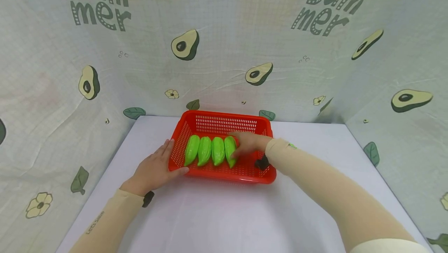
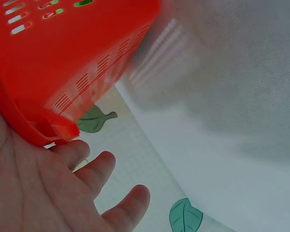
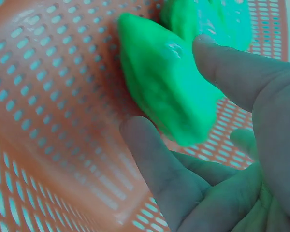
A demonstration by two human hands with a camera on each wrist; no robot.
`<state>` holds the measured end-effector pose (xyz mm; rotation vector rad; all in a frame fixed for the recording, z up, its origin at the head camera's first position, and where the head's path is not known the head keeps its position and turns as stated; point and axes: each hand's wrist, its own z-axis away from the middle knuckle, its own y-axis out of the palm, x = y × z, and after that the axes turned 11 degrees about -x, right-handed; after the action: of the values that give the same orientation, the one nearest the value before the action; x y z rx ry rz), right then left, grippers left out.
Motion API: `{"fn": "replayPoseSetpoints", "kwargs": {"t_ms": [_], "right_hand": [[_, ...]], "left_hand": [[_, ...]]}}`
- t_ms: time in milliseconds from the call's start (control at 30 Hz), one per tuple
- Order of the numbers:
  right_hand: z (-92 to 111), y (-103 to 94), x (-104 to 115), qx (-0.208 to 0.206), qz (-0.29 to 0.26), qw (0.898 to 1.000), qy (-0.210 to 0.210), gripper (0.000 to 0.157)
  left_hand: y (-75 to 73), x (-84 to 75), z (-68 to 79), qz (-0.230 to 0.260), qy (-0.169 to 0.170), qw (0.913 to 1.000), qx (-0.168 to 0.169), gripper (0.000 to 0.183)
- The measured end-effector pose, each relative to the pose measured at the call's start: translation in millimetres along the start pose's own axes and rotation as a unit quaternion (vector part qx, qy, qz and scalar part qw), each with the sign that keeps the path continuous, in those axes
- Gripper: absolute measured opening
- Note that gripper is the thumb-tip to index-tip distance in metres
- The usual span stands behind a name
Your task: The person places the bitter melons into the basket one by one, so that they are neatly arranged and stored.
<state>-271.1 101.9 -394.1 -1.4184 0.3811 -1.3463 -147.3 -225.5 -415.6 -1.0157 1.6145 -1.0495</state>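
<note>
A red plastic basket (image 1: 224, 173) holds several glossy green, ribbed, pod-shaped fruits standing side by side in a row, such as the leftmost fruit (image 1: 192, 150). My right hand (image 1: 246, 143) reaches in over the basket's right side, at the rightmost fruit (image 1: 230, 150). In the right wrist view, its thumb (image 3: 227, 67) overlaps that green fruit (image 3: 159, 77), while the forefinger (image 3: 147, 145) lies loosely extended by its lower edge. My left hand (image 1: 154, 169) rests on the basket's left front corner, thumb along the front rim and fingers straight along the left side.
The basket stands on a white table (image 1: 210, 214) near its back edge. A pale cloth wall (image 1: 224, 20) printed with avocados, leaves and lettering rises behind, with side walls left and right. Perforated basket walls rise around the fruits.
</note>
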Motion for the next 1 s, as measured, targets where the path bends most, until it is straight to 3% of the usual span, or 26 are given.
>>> {"fn": "replayPoseSetpoints", "kwargs": {"t_ms": [267, 533, 767, 1000], "right_hand": [[16, -47.4, 3, -0.022, 0.012, 1.0, -0.018, 0.09], [60, -95.0, -17, -0.059, -0.028, 0.998, -0.011, 0.089], [108, -112.2, -58, -0.068, -0.044, 0.996, 0.023, 0.089], [144, -105.1, -105, -0.075, -0.017, 0.996, 0.039, 0.09]], "left_hand": [[-1.1, 0.7, 0.3, 0.002, 0.001, 1.0, -0.004, 0.117], [-1.9, 0.0, -0.8, 0.0, 0.001, 1.0, -0.003, 0.118], [0.1, 0.8, -0.9, -0.001, -0.001, 1.0, 0.0, 0.116], [0.1, 0.6, -1.3, -0.003, -0.003, 1.0, 0.0, 0.117]]}}
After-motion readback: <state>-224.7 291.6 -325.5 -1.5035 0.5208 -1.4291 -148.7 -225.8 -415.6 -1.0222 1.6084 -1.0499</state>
